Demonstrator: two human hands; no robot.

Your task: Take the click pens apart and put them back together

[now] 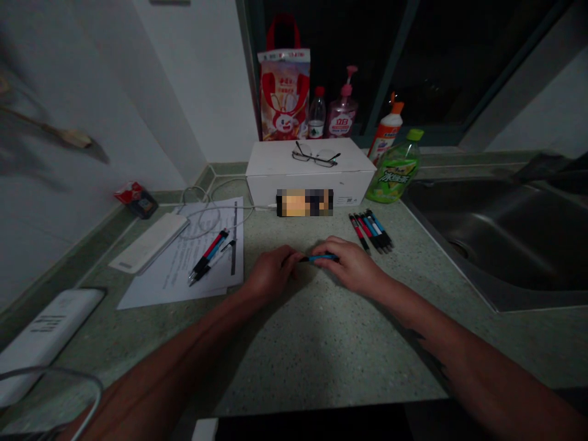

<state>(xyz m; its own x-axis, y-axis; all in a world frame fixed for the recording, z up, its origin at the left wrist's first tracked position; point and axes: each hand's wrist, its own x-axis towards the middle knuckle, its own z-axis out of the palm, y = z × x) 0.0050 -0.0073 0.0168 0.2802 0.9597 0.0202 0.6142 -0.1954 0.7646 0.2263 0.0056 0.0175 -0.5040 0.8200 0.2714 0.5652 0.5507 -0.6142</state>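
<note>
A blue pen [320, 258] lies crosswise between my hands, low over the speckled green countertop [316, 343]. My right hand [350, 265] grips the pen's right part with its fingers closed over it. My left hand [271, 272] has its fingertips curled around the pen's dark left end, which they partly hide. A tidy row of several red and blue pens [371, 231] lies beyond my right hand. To the left of my left hand, a few more pens [208, 257] rest on printed papers [184, 260].
A white box [285, 168] with glasses [316, 155] on it stands against the back wall, among bottles and a red-handled bag [285, 92]. A steel sink [496, 239] lies to the right. A white cable [206, 211] and white flat devices [149, 243] sit at the left.
</note>
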